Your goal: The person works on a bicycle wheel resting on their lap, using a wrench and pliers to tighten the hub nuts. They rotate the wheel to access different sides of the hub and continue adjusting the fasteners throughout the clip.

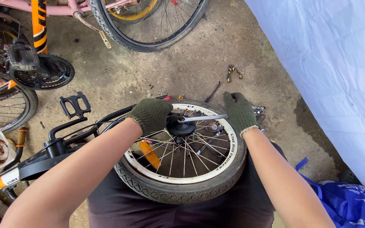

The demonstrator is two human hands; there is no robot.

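A: Head view: the right hand [240, 112] in its dark green knit glove has its fingers clamped around the end of a slim silver metal wrench [202, 118], whose other end sits on the nut at the black hub [180, 125].

B: And the left hand [150, 114]?

A: Gloved too, fingers curled together over the hub's nine o'clock side, steadying the small spoked bicycle wheel with its black knobby tyre [182, 190] resting against the lap.

B: Risk?

A: I judge the wrench could slip off the nut, driving knuckles into the thin steel spokes [185, 158]; the grip looks far out on the handle.

B: Anything unclear?

A: The nut itself and the left fingertips are hidden. The yellow-handled pliers [233, 72] at twelve o'clock look tiny.
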